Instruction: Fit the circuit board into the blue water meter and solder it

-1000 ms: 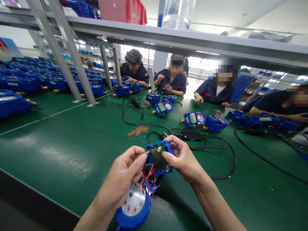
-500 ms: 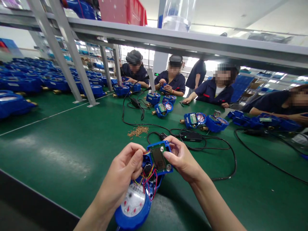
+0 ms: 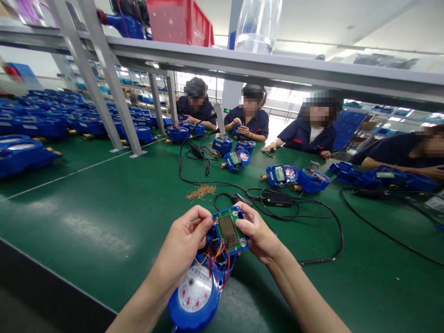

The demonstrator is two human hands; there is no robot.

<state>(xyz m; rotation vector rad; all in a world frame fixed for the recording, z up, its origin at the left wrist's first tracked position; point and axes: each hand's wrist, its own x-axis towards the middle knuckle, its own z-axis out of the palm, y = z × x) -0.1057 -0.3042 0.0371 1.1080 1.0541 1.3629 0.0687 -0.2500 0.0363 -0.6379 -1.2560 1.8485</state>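
A person's two bare hands meet over a green desk [image 3: 114, 203], low in the view. The right hand [image 3: 260, 238] clasps a circuit board [image 3: 239, 224] in its blue casing, thumb over the face and the other fingers curled behind, apparently to keep it steady and its grey display [image 3: 227, 229] tilted up towards the wearer. The left hand [image 3: 185, 238] is pinched nearly closed, thumb against forefinger, at the board's left edge; it seems to have hold of thin wires [image 3: 215, 222] there, though the tips hide most of them. Just below the board is a blue water meter [image 3: 207, 315] with a round white dial [image 3: 194, 287], joined to it by loose red and yellow wires [image 3: 222, 252]; that short tether probably explains why the board is held so near. Beyond the hands lies a heap of brass-coloured screws [image 3: 201, 191] (loose, within easy reach), then black cables [image 3: 339, 226]. Co-workers in dark jackets [image 3: 308, 134] sit across the desk, with more opened meters [image 3: 281, 175] before them.
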